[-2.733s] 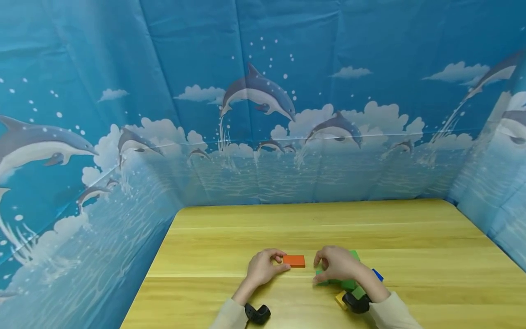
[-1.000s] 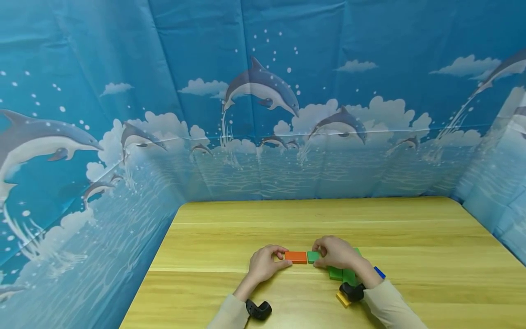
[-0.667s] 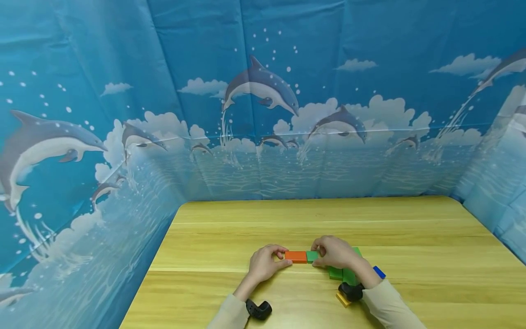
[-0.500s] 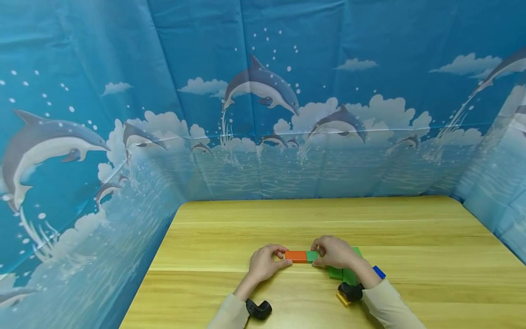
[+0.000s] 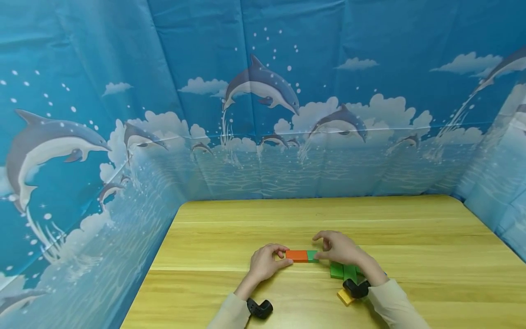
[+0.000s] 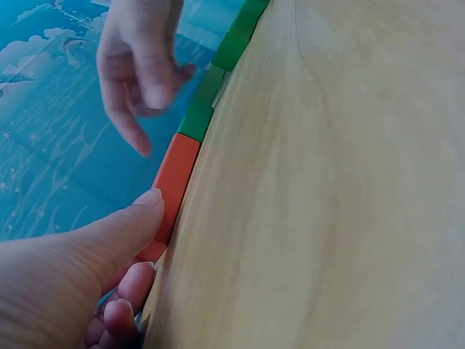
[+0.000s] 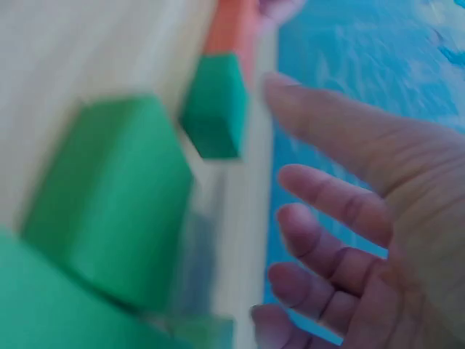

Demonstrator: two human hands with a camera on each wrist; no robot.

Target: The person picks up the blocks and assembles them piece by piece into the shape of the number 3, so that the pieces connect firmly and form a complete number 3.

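Observation:
An orange rectangular block (image 5: pixel 297 256) lies flat on the table, and my left hand (image 5: pixel 265 264) pinches its left end between thumb and fingers. In the left wrist view the thumb presses the side of that block (image 6: pixel 174 178). A smaller green block (image 5: pixel 312 255) sits end to end against the orange one, in line with it. My right hand (image 5: pixel 340 248) is just right of the green block, thumb and fingers spread apart. The right wrist view shows nothing between its fingers, with the green block (image 7: pixel 218 109) standing free beside the thumb.
Several green blocks (image 5: pixel 337 270) lie together under and in front of the right forearm. A yellow block (image 5: pixel 345 297) sits nearer, by the black right wrist camera (image 5: pixel 355 289). A dolphin-printed curtain (image 5: pixel 263 173) hangs behind the wooden table (image 5: pixel 230 224).
My right hand brought the green block left and up against the orange block, then let go and spread its fingers away. The left hand stays on the orange block.

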